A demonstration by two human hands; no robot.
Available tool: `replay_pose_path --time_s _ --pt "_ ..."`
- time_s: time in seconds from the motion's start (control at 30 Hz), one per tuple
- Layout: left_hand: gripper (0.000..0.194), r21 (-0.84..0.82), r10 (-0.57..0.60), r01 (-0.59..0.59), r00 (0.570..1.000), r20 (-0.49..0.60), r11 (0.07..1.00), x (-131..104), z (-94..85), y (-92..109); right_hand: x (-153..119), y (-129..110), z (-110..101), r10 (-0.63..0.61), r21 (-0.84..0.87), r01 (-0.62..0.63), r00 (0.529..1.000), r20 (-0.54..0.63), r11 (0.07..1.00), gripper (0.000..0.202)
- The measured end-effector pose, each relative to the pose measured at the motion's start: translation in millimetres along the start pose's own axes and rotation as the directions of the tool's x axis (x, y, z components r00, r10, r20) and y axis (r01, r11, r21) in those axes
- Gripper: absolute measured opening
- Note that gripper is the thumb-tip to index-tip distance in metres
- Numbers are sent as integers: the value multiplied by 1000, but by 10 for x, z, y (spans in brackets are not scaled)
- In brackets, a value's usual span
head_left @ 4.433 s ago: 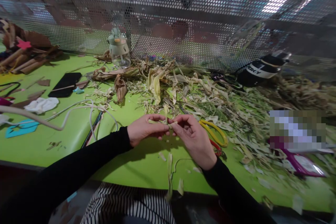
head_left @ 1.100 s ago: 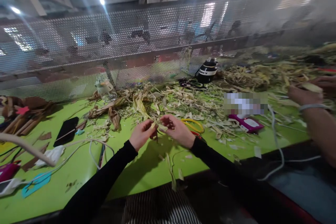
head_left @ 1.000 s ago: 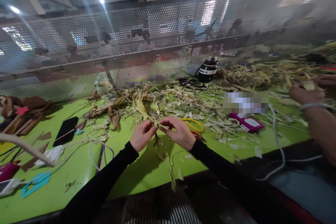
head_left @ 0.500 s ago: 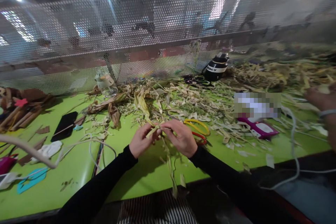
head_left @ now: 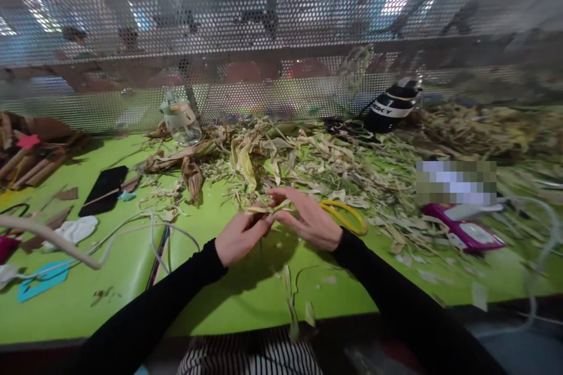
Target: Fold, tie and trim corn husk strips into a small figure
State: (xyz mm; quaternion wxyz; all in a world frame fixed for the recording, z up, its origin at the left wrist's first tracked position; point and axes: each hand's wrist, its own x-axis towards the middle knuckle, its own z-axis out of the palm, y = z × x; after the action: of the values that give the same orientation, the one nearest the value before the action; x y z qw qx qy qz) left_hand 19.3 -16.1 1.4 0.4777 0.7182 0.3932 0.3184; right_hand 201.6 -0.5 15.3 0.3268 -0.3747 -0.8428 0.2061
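Near the middle of the green table [head_left: 338, 287], my left hand [head_left: 241, 235] is closed on a pale strip of dried husk [head_left: 259, 210]. My right hand [head_left: 308, 220] meets it from the right, thumb and fingers closed round the strip's other end. Below them, a long husk strip [head_left: 290, 299] lies toward the front edge. Yellow scissor handles [head_left: 347, 215] show just beyond my right wrist. Dried husks and shreds [head_left: 308, 155] spread behind both hands.
A black phone [head_left: 104, 190], a cable [head_left: 132, 234] and a clear bottle [head_left: 185, 126] are on the left. A black bottle [head_left: 391, 108] and a magenta device [head_left: 466, 228] stand or lie to the right. A perforated metal screen [head_left: 264, 23] rises behind.
The view has tilted down and shifted slightly. My right hand's fingers have spread a little over the strip. The long strip below now lies apart from my hands. The other person's hand has left view.
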Motion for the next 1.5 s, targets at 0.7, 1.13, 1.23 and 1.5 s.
replay_pose_path --time_s 0.7,1.13,1.23,1.5 --pt "30 548 48 -39 999 -2 835 -152 296 -135 -138 -142 198 351 273 -298 921 -169 915 23" --pt "31 418 161 -142 987 -10 897 -131 309 -134 -162 -184 214 338 284 -292 933 -127 913 23" --pt "29 291 100 -95 995 -2 952 -117 384 -166 -123 -154 225 366 365 -302 923 -118 880 24" --pt "36 338 -123 140 990 -71 931 -121 -277 -57 29 -105 -234 339 106 -337 941 -1 936 33"
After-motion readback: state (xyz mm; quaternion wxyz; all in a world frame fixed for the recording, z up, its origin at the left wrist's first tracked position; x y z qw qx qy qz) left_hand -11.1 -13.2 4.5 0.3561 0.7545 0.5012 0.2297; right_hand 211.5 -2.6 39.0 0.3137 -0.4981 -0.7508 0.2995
